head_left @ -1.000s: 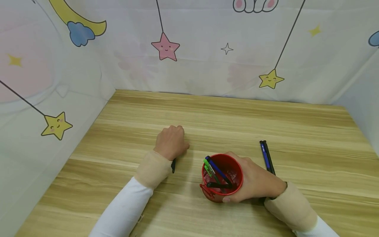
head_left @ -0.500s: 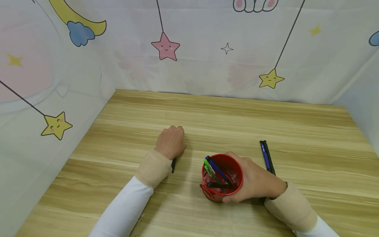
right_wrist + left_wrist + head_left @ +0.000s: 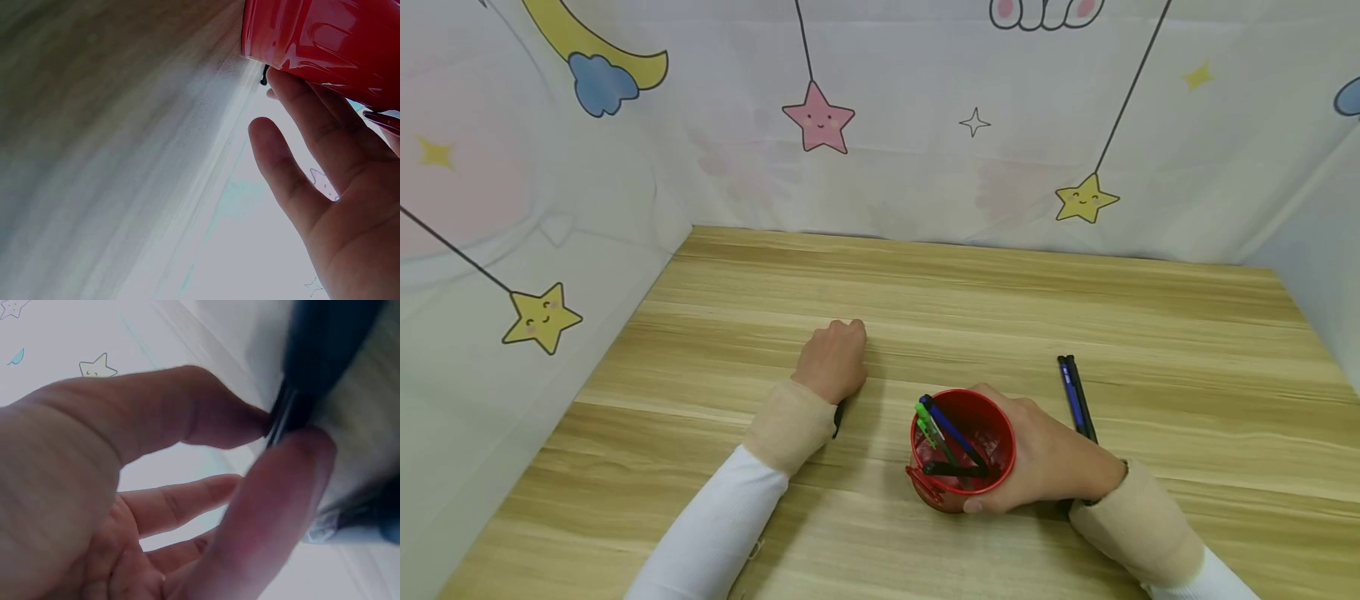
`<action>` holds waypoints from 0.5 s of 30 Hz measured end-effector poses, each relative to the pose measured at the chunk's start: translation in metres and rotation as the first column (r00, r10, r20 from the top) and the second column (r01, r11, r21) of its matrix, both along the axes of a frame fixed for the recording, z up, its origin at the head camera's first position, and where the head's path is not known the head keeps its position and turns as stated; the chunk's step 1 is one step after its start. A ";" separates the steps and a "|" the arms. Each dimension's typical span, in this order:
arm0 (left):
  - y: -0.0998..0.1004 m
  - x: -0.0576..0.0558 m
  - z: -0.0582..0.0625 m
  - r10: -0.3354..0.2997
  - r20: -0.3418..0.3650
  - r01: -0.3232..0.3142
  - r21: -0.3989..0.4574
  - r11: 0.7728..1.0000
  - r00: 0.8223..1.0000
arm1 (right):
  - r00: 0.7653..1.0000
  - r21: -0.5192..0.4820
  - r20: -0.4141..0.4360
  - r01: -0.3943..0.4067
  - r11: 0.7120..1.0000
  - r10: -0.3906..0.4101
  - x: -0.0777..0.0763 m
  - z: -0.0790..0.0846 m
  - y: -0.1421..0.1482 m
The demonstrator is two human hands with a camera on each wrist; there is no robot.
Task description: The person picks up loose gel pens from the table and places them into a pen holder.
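1. Left hand (image 3: 832, 362): thumb and finger pinch a dark pen (image 3: 322, 356), other fingers loosely bent. Fingertip pinch probably for fine control.
2. Black tip (image 3: 838, 419) shows by left wrist; can't tell if same pen.
3. Red cup (image 3: 985, 421) upright, seemingly on table (image 3: 880, 283). Green pen, (image 3: 922, 414) blue pen (image 3: 952, 427) and black pen (image 3: 955, 470) lean inside.
4. Right hand (image 3: 1048, 458) wraps cup's right side, likely to steady it; one finger stands clear.
5. Two loose pens (image 3: 1072, 396) lie side by side, partly hidden by right wrist.
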State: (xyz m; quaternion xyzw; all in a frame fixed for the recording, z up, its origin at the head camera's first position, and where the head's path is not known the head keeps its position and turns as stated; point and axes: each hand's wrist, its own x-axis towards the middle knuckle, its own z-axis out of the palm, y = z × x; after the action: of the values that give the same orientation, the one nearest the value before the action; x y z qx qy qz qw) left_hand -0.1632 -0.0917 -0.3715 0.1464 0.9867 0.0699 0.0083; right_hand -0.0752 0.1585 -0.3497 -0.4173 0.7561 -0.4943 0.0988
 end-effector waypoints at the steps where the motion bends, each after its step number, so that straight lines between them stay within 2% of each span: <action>1: 0.000 0.000 0.000 -0.002 -0.001 0.002 0.003 1.000 1.000 | 1.000 0.002 0.001 0.002 1.000 -0.002 0.000 0.000 0.000; 9: -0.001 -0.001 0.000 -0.012 -0.003 0.012 0.002 1.000 1.000 | 1.000 0.007 0.002 0.005 1.000 -0.005 0.000 0.000 0.000; 15: 0.000 -0.002 0.001 0.006 0.032 -0.006 0.006 1.000 0.999 | 1.000 0.004 -0.001 0.005 1.000 -0.005 0.000 0.000 0.001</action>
State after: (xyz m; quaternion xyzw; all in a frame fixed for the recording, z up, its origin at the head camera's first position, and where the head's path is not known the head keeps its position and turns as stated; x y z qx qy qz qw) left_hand -0.1652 -0.0918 -0.3702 0.1422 0.9867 0.0752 0.0236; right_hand -0.0751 0.1591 -0.3495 -0.4154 0.7583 -0.4928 0.0979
